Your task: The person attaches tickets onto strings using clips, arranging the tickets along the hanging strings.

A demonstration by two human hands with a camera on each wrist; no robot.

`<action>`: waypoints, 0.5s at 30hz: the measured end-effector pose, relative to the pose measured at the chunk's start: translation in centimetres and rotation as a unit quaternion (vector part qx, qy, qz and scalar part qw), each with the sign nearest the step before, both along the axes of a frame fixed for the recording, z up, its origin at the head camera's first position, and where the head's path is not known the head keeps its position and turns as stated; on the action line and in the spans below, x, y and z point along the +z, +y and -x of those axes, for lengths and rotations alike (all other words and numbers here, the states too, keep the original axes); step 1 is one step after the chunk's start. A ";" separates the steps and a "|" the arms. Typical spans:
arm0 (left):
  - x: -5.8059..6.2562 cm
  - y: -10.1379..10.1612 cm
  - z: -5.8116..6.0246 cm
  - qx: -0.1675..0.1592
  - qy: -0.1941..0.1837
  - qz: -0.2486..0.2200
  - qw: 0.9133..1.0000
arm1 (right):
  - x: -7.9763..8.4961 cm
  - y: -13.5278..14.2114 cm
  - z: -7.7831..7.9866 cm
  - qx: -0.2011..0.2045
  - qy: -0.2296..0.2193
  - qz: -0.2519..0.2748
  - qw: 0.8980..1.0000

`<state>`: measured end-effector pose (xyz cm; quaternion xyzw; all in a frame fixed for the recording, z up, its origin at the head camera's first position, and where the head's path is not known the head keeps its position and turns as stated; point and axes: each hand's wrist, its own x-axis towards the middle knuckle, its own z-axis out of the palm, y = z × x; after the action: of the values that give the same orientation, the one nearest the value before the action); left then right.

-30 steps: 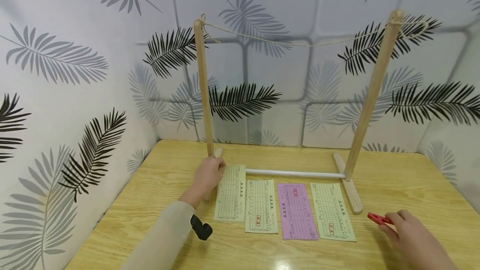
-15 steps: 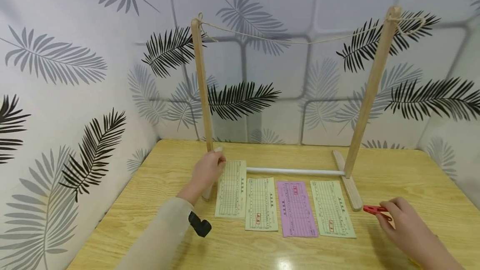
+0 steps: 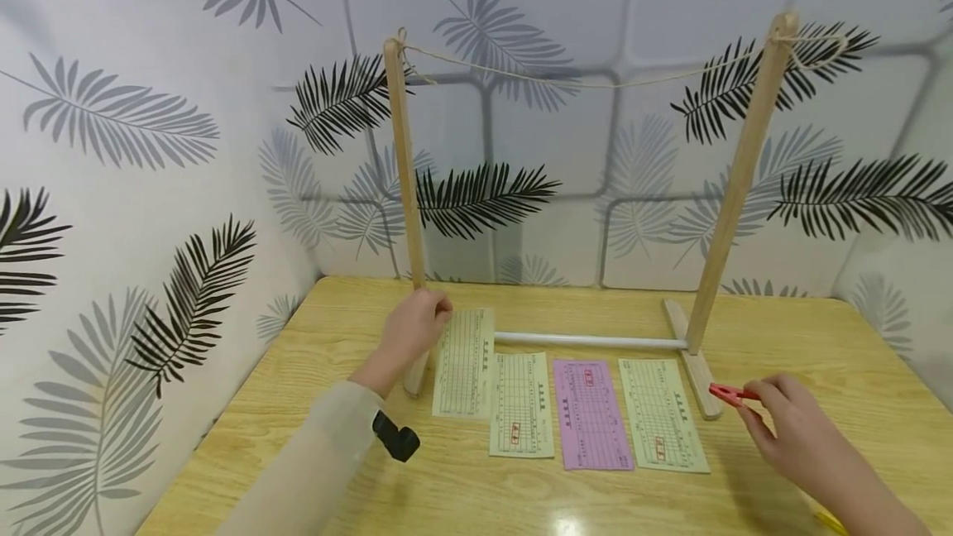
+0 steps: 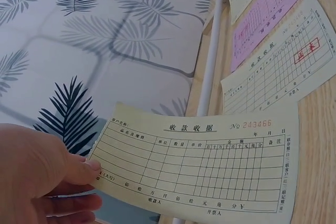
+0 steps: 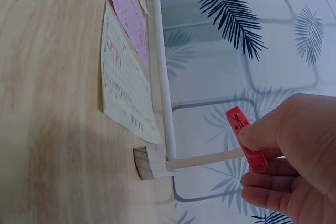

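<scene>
My left hand (image 3: pixel 414 326) pinches a pale yellow receipt slip (image 3: pixel 463 366) at its far left corner, beside the foot of the left post. In the left wrist view the printed slip (image 4: pixel 194 169) hangs from thumb and fingers, slightly bowed, in front of the white rod. My right hand (image 3: pixel 795 424) holds a red clothespin (image 3: pixel 728 394) between thumb and fingers, over the right foot of the stand. The right wrist view shows this clothespin (image 5: pixel 243 135) pinched near its handle end. Three more slips lie in a row: yellowish (image 3: pixel 521 416), pink (image 3: pixel 591 416) and pale green-yellow (image 3: pixel 663 412).
A wooden stand with a left post (image 3: pixel 404 164) and a right post (image 3: pixel 744 180) rises behind the slips. A thin string (image 3: pixel 618 88) sags between the post tops, and a white rod (image 3: pixel 588 342) joins the feet. Something yellow (image 3: pixel 830 521) shows beneath my right forearm.
The left hand has lifted a little away from me, bringing the receipt slip up with it. My right hand has moved up and left with the clothespin. The other slips stay put.
</scene>
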<state>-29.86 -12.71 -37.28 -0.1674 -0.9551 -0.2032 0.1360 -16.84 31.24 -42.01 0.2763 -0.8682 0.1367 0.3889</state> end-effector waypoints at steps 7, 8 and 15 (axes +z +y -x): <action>1.5 0.1 0.0 -0.003 0.005 -0.003 1.000 | 1.1 -0.9 0.4 -0.004 0.013 -0.016 1.000; 1.7 0.1 -0.1 -0.005 0.005 -0.002 1.000 | 1.3 -1.0 0.5 -0.004 0.012 -0.018 1.000; 2.8 0.1 -0.4 -0.006 0.021 -0.017 1.000 | 1.9 -1.8 1.1 0.019 0.018 -0.022 0.999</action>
<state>-29.49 -12.62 -34.44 -0.1746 -0.9476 -0.2162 0.1575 -17.97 29.45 -40.07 0.3040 -0.8584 0.1197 0.3955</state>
